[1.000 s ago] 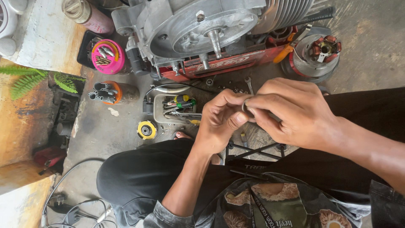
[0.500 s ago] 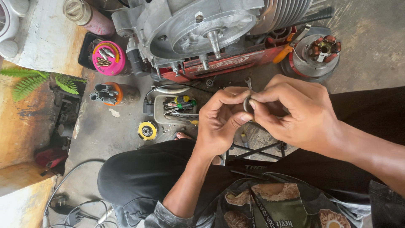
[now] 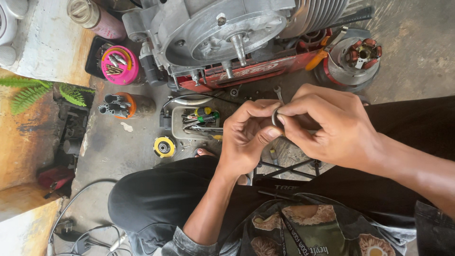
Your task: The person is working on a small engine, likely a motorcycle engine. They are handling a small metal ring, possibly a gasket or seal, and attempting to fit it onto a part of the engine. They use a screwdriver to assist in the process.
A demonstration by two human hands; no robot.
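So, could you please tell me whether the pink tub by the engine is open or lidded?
Open: the pink tub has no lid on, and metal bits show inside.

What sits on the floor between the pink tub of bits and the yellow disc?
In the head view, an orange-collared holder of dark sockets lies between the pink tub and the yellow disc.

small ring [image 3: 275, 116] mostly hidden by fingers [image 3: 289, 110]
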